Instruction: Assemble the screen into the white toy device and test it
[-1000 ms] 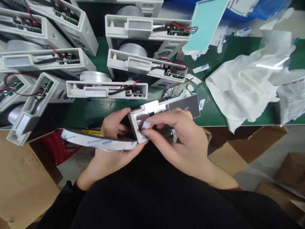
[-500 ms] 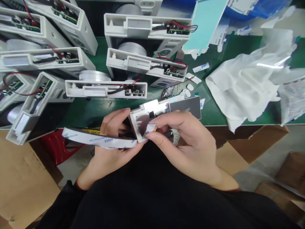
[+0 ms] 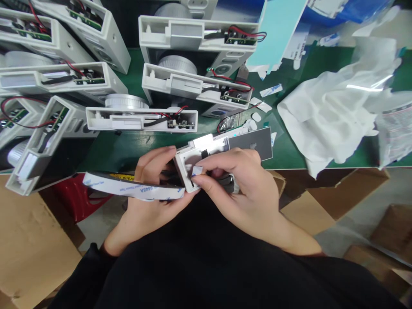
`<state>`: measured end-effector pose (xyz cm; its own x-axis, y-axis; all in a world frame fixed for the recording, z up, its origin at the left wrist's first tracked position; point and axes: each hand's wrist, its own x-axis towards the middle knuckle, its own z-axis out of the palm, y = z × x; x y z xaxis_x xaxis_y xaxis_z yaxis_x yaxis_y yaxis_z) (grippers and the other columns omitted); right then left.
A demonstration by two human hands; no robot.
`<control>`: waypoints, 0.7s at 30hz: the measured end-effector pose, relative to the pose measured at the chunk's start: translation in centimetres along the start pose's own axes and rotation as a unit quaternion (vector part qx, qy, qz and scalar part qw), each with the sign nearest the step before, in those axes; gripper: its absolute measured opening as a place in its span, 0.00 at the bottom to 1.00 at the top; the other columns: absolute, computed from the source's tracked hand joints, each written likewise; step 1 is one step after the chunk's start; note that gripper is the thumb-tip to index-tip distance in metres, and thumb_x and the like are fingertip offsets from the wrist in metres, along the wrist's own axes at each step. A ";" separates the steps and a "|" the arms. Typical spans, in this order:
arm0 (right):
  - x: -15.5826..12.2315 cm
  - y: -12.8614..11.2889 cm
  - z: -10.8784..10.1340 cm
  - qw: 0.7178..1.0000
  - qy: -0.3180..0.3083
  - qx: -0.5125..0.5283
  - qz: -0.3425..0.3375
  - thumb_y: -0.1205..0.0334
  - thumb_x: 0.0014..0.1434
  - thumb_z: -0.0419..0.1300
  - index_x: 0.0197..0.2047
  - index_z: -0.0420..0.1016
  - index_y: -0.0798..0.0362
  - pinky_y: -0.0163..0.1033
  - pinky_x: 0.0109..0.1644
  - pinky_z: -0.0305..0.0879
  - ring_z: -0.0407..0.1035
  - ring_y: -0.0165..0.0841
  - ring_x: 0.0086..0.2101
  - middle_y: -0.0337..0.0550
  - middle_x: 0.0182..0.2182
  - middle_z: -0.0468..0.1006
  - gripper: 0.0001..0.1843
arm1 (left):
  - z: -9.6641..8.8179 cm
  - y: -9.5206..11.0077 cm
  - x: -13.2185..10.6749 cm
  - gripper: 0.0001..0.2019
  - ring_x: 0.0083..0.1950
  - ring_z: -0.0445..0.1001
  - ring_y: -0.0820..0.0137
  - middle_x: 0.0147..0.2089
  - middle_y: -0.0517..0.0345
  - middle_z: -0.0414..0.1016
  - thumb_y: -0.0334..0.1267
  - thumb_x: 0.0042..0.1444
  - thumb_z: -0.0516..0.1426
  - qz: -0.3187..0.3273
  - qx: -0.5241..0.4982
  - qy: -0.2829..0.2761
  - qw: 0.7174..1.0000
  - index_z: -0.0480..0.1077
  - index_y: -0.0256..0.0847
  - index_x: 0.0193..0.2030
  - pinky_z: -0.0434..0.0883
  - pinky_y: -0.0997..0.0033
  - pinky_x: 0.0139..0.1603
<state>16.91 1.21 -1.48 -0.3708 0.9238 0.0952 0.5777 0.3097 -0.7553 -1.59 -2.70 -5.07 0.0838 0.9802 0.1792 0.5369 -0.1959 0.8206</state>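
- The white plastic case (image 3: pixel 186 161) is at the bottom middle, held just over the edge of the green bench (image 3: pixel 122 150).
- The left hand (image 3: pixel 151 189) curls shut around the case, with a roll of tape (image 3: pixel 131 192) beside it.
- The right hand (image 3: pixel 241 193) pinches a small white tape strip (image 3: pixel 197 170) against the case.
- More white cases with red wires (image 3: pixel 141 120) lie just above the hands.
- A crumpled white sheet (image 3: pixel 325 116) lies at right, and cardboard (image 3: pixel 28 253) at lower left.

A white plastic housing (image 3: pixel 189 159) with a dark grey panel (image 3: pixel 252 143) is held tilted by the left hand (image 3: pixel 151 186) and right hand (image 3: pixel 240 193). A small white tape piece (image 3: pixel 197 170) lies at its inner corner, and a long white-lined foam tape strip (image 3: pixel 135 191) is pinched against the left hand.
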 end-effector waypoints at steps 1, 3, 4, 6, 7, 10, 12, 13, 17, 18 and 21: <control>0.0 0.1 0.1 1.000 0.000 -0.004 -0.004 0.66 0.65 0.64 0.42 0.74 0.48 0.44 0.41 0.65 0.75 0.32 0.31 0.35 0.33 0.83 0.04 | 0.0 0.0 -0.1 0.35 0.60 0.77 0.52 0.61 0.48 0.71 0.40 0.55 0.70 -0.007 -0.010 0.000 1.000 0.62 0.53 0.67 0.86 0.52 0.46; 0.1 0.2 0.2 1.000 0.003 -0.006 -0.014 0.67 0.65 0.64 0.42 0.74 0.48 0.44 0.41 0.64 0.75 0.32 0.31 0.34 0.33 0.84 0.04 | 0.1 0.0 -0.2 0.36 0.60 0.77 0.52 0.61 0.49 0.70 0.40 0.53 0.70 -0.009 -0.021 0.004 1.000 0.62 0.54 0.67 0.87 0.55 0.43; 0.1 0.2 0.3 1.000 0.005 -0.008 -0.020 0.67 0.65 0.64 0.42 0.74 0.48 0.43 0.40 0.63 0.75 0.31 0.31 0.34 0.33 0.84 0.05 | 0.1 0.0 -0.1 0.36 0.59 0.77 0.53 0.60 0.49 0.71 0.40 0.53 0.71 -0.004 -0.022 0.007 1.000 0.63 0.53 0.66 0.87 0.57 0.40; 0.1 0.3 0.3 1.000 0.006 -0.011 -0.028 0.67 0.65 0.64 0.42 0.74 0.48 0.43 0.40 0.63 0.75 0.31 0.31 0.34 0.33 0.84 0.05 | 0.1 -0.1 -0.1 0.35 0.59 0.77 0.53 0.60 0.49 0.71 0.40 0.53 0.71 0.004 -0.021 0.010 1.000 0.63 0.52 0.66 0.86 0.60 0.38; 0.1 0.4 0.3 0.999 0.005 -0.013 -0.029 0.67 0.65 0.64 0.42 0.74 0.48 0.43 0.41 0.62 0.75 0.31 0.31 0.34 0.33 0.84 0.05 | 0.1 -0.1 -0.1 0.35 0.60 0.77 0.54 0.60 0.49 0.71 0.39 0.53 0.71 0.003 -0.018 0.010 1.000 0.63 0.52 0.66 0.86 0.60 0.38; 0.1 0.3 0.3 0.999 -0.005 -0.020 -0.029 0.66 0.65 0.63 0.41 0.74 0.48 0.43 0.40 0.61 0.74 0.32 0.31 0.34 0.32 0.84 0.04 | 0.1 -0.1 -0.1 0.36 0.61 0.76 0.54 0.60 0.49 0.71 0.39 0.53 0.71 0.004 -0.012 0.014 1.000 0.63 0.52 0.66 0.86 0.60 0.38; 0.1 0.2 0.3 0.999 -0.010 -0.029 -0.027 0.67 0.65 0.63 0.41 0.74 0.48 0.43 0.40 0.59 0.73 0.32 0.31 0.34 0.32 0.84 0.03 | 0.2 -0.2 -0.2 0.36 0.63 0.75 0.53 0.62 0.48 0.71 0.39 0.52 0.72 0.013 -0.016 0.018 1.000 0.63 0.51 0.66 0.86 0.63 0.36; 0.2 0.1 0.3 0.999 -0.013 -0.035 -0.023 0.67 0.65 0.63 0.41 0.75 0.48 0.43 0.40 0.58 0.72 0.32 0.31 0.34 0.32 0.84 0.03 | 0.2 -0.2 -0.3 0.37 0.64 0.75 0.53 0.65 0.47 0.70 0.39 0.52 0.72 0.015 -0.025 0.019 0.999 0.63 0.51 0.66 0.86 0.64 0.35; 0.2 -0.2 0.4 0.998 -0.026 -0.057 -0.019 0.68 0.65 0.62 0.41 0.75 0.48 0.43 0.40 0.55 0.70 0.32 0.32 0.33 0.34 0.83 0.05 | 0.6 -0.3 -0.6 0.31 0.66 0.75 0.54 0.70 0.48 0.68 0.36 0.55 0.69 0.006 -0.066 -0.002 0.998 0.64 0.51 0.63 0.88 0.56 0.43; 0.3 -0.3 0.4 0.997 -0.030 -0.066 -0.023 0.68 0.66 0.61 0.42 0.75 0.48 0.43 0.40 0.54 0.69 0.32 0.33 0.33 0.34 0.83 0.05 | 0.7 -0.3 -0.6 0.26 0.65 0.76 0.54 0.69 0.50 0.70 0.36 0.57 0.68 0.008 -0.063 -0.004 0.998 0.66 0.51 0.60 0.87 0.52 0.48; 0.4 -0.5 0.2 0.994 -0.041 -0.094 -0.030 0.68 0.67 0.58 0.43 0.75 0.48 0.43 0.39 0.53 0.68 0.33 0.33 0.35 0.34 0.82 0.06 | 0.7 -0.3 -1.0 0.14 0.66 0.75 0.54 0.68 0.57 0.72 0.36 0.59 0.67 0.022 -0.022 0.007 0.999 0.71 0.51 0.48 0.83 0.44 0.59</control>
<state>16.30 1.41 -1.17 -0.4622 0.8833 0.0786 0.6748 0.4079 -0.6150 -1.29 -3.63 -5.90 0.0954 0.9700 0.2236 0.4949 -0.2411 0.8349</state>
